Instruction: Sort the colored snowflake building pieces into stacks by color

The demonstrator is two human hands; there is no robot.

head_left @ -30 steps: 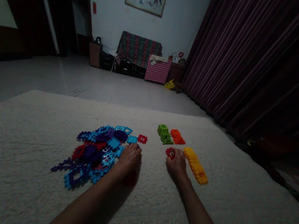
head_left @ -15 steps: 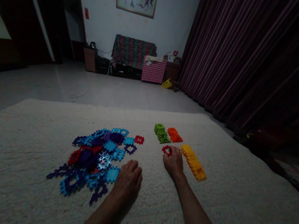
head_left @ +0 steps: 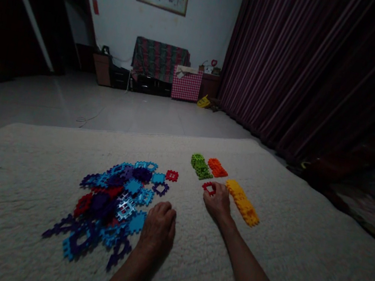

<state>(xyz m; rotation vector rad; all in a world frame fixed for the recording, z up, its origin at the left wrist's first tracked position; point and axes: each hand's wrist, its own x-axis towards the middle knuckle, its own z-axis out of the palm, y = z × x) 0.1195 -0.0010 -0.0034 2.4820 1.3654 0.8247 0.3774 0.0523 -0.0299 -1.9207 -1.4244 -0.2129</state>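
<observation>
My right hand (head_left: 217,202) pinches a red interlocking tile (head_left: 208,188) with an open middle, at the mat's surface or just over it. A row of overlapping yellow tiles (head_left: 242,202) lies to the right of that hand. Beyond it are a green row (head_left: 201,166) and a shorter orange row (head_left: 217,167). My left hand (head_left: 159,227) is low on the mat, back upward, fingers curled together; what lies under them is hidden. Beside it spreads a mixed pile of blue, purple and red tiles (head_left: 104,206). A single red tile (head_left: 172,175) lies at the pile's far right edge.
All the tiles lie on a cream mat (head_left: 280,252) over a pale tiled floor (head_left: 149,112). Dark purple curtains (head_left: 287,61) hang on the right. A low cabinet (head_left: 151,85) with a cloth-covered object stands by the far wall, and a cable (head_left: 85,120) lies on the floor.
The view has shifted and tilted slightly, so the pile appears lower and further left. Both hands stay nearly in place, and the red tile is still in my right hand.
</observation>
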